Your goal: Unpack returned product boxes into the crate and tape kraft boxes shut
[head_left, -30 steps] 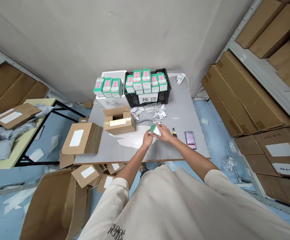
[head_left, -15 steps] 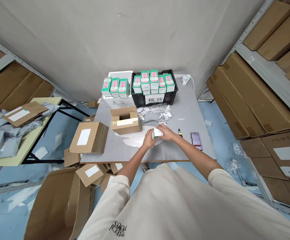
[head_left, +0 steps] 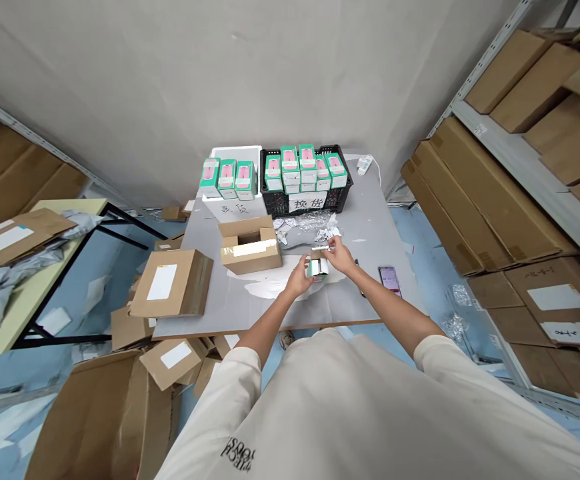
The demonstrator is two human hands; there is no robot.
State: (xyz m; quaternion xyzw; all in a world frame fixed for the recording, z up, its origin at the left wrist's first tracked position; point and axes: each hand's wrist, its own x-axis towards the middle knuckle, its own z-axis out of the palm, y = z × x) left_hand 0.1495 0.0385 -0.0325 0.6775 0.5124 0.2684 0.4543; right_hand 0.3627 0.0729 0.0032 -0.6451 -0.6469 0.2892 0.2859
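A small green and white carton [head_left: 319, 268] is upright over the front middle of the table, its top open and the inside in shadow. My left hand [head_left: 299, 279] is closed around its left side. On the far right side of the carton, my right hand [head_left: 340, 256] pinches a thin white piece [head_left: 322, 248] at the opening; whether it is the flap or a loose paper, I cannot tell. An open brown cardboard box [head_left: 251, 251] stands to the left of my hands. Crumpled white paper [head_left: 327, 229] lies just beyond them.
At the back, a black crate [head_left: 303, 203] and a white bin [head_left: 234, 208] hold several green and pink cartons. A closed brown box [head_left: 170, 283] sits at the left edge. A phone [head_left: 389, 280] and a dark-and-yellow tool [head_left: 361, 291], partly behind my forearm, lie right.
The small carton, closed before, now has its top open. My right hand has moved up and right from its side, pinching the thin white piece. The view has shifted slightly.
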